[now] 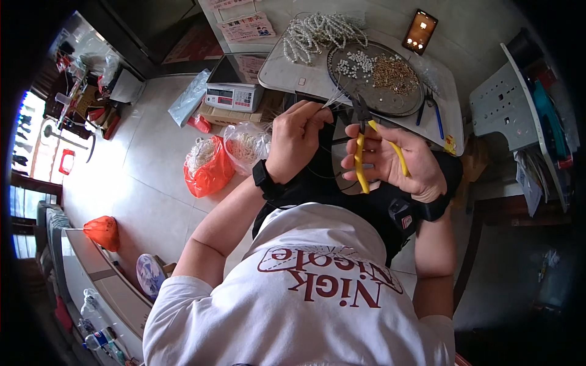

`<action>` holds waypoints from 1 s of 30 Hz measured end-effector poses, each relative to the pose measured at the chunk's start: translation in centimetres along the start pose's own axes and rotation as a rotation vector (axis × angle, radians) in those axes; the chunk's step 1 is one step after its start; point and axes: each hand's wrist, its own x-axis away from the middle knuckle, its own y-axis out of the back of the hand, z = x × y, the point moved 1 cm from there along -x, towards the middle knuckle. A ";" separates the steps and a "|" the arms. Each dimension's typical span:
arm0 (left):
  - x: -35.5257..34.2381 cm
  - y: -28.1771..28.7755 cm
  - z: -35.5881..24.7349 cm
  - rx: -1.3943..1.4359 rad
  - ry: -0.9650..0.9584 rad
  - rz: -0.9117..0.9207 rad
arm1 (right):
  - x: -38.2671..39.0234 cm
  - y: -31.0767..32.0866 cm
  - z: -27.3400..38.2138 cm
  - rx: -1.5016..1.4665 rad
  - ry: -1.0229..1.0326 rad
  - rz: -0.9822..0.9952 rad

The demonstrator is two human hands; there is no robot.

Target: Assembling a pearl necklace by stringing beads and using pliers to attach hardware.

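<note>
My left hand [295,135] is closed in a pinch on a bunch of thin pale strands [335,96], whose loose ends fan out past the fingertips. In my right hand [403,155] lies a pair of pliers [361,160] with yellow handles, spread apart in the palm and fingers. Their dark jaws point up and left, close to the strands. Just beyond both hands is a round dark tray [395,112] holding white beads [356,63] and small gold-coloured pieces [397,75]. A heap of white bead strings [320,33] rests behind it on the small table.
The small table [278,74] also carries a phone [420,30] and a blue-handled tool [439,119]. To the left stand a digital scale [233,96], a red bag [210,174] and a clear bag [246,143] of white strands. A white perforated stand [502,107] is at right.
</note>
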 end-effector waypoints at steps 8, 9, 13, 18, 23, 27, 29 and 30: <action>0.0 0.3 0.1 0.003 0.022 -0.034 | -0.2 -0.6 -0.8 -0.084 -0.028 0.009; -0.1 0.2 0.0 0.015 0.030 -0.058 | -0.2 -0.7 -0.8 -0.087 -0.035 0.003; 0.0 0.3 0.2 0.017 0.033 -0.057 | -0.2 -1.3 -1.2 -0.100 -0.029 0.041; 0.2 0.5 0.4 0.004 -0.012 -0.043 | -0.5 -1.4 -1.2 -0.134 0.001 -0.019; 0.2 0.5 0.2 -0.021 0.030 -0.040 | -0.9 0.3 -1.6 -0.161 0.013 0.058; 0.6 0.6 2.4 0.185 0.275 0.010 | -0.9 2.0 0.3 0.216 0.349 -0.407; 0.1 1.0 2.9 0.612 0.522 0.010 | -0.4 8.6 3.7 1.083 0.541 -1.009; -0.2 1.3 3.3 0.825 0.644 0.008 | -0.1 11.3 5.1 1.563 0.551 -1.332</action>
